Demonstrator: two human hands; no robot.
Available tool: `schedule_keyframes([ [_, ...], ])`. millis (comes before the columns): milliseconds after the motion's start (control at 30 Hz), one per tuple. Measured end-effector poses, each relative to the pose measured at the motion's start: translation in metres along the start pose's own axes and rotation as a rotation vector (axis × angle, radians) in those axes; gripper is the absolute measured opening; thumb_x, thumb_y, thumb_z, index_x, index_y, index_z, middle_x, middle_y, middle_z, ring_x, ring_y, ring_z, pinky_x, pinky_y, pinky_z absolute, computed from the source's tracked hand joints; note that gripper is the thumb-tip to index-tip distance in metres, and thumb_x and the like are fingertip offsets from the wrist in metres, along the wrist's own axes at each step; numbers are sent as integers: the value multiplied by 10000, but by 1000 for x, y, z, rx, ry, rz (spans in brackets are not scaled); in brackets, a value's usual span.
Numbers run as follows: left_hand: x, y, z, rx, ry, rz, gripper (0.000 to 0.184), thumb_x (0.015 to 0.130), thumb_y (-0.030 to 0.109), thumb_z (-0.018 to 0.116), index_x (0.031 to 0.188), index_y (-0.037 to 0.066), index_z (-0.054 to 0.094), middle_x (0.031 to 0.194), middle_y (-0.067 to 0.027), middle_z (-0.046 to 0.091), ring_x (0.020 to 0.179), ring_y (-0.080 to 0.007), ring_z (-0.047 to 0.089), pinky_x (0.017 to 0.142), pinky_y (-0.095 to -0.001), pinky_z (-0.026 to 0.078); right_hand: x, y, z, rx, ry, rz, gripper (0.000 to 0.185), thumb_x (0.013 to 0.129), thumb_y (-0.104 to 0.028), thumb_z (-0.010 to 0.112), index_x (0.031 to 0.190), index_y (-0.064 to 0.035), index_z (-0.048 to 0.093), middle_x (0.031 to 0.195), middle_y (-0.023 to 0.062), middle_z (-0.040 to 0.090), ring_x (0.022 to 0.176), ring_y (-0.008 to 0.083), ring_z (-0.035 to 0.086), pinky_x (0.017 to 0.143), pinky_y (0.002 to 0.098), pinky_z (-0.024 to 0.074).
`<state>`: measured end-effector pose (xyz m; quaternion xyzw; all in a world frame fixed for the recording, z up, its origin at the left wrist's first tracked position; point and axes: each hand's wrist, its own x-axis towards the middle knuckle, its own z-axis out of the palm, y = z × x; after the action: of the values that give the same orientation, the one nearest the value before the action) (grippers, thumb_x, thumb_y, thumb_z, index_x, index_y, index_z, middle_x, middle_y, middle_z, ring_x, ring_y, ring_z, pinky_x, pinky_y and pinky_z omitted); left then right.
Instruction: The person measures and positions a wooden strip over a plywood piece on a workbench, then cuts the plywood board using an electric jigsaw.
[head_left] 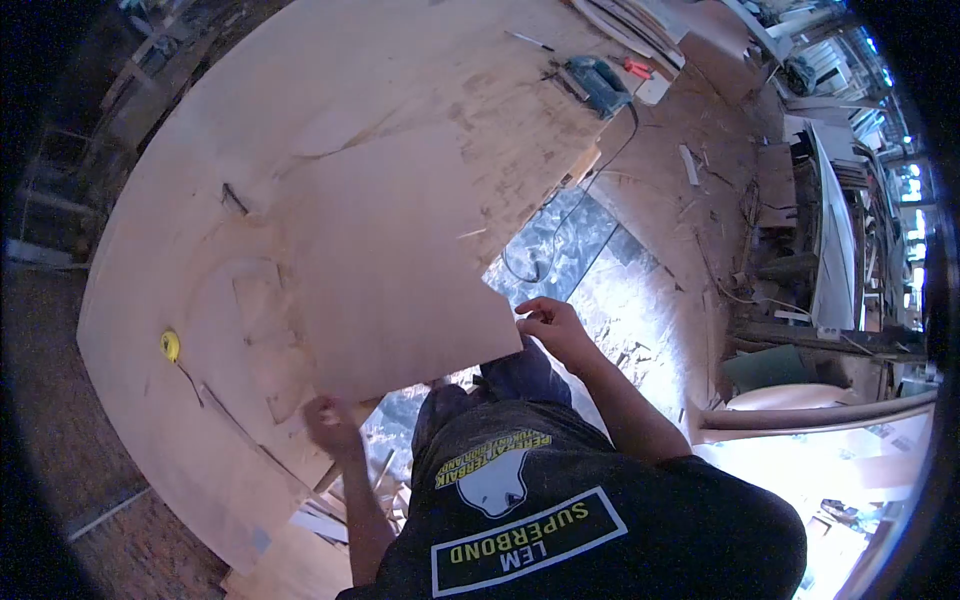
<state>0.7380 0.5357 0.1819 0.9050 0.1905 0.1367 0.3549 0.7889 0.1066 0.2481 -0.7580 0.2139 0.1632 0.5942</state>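
Note:
A thin, pale plywood sheet (400,270) lies in front of me on a larger wooden board (150,270) with a curved outer edge. My right hand (556,328) is at the sheet's near right corner, thumb and fingers bent together at its edge. By the near left corner is my left hand (332,424), smeared by motion, so its grip on the sheet is unclear. The sheet's near edge overhangs toward my lap.
A jigsaw (597,86) with a trailing cord sits at the far right, beside a red-handled tool (636,68) and a pen-like stick (529,41). On the left is a yellow tape measure (170,346). Scraps and stacked boards (835,220) line the right side.

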Motion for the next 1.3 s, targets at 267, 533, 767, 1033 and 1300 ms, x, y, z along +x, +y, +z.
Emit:
schedule_keyframes([
  [267, -82, 71, 98, -336, -649, -659, 468, 957, 456, 725, 940, -11, 754, 833, -102, 740, 736, -183, 682, 699, -350, 535, 125, -33, -100, -315, 185, -177, 289, 848, -212, 790, 1095, -65, 763, 885, 127, 760, 819, 226, 731, 753, 367, 579],
  [533, -113, 137, 185, -1268, -29, -1232, 687, 1018, 552, 596, 1481, 68, 447, 1429, -137, 552, 1320, -297, 517, 1068, -520, 437, 268, -85, -180, -492, 67, -523, 194, 871, -114, 732, 1048, -34, 724, 889, 125, 746, 808, 236, 721, 749, 363, 578],
  [767, -121, 159, 226, -1244, 561, -981, 598, 1013, 381, 684, 1437, 26, 456, 1390, -162, 576, 1246, -361, 591, 1014, -549, 539, 308, -67, -183, -540, -165, -624, 185, 886, -114, 703, 1056, -40, 716, 870, 83, 728, 806, 181, 699, 765, 330, 560],
  [1033, -278, 50, 155, -1910, 411, -489, 405, 1004, 292, 665, 1307, 24, 642, 1222, -173, 678, 1044, -253, 671, 910, -447, 579, 292, -57, -197, -518, -234, -632, 202, 865, -126, 749, 1044, -37, 715, 820, 130, 721, 775, 269, 719, 735, 394, 577],
  [1300, -148, 78, 104, -406, 536, -816, 350, 1015, 312, 691, 1095, -29, 679, 861, -62, 666, 747, -148, 586, 642, -332, 498, 278, -34, -218, -615, -116, -536, 233, 849, -137, 770, 1066, -62, 725, 852, 126, 725, 789, 273, 722, 744, 398, 582],
])
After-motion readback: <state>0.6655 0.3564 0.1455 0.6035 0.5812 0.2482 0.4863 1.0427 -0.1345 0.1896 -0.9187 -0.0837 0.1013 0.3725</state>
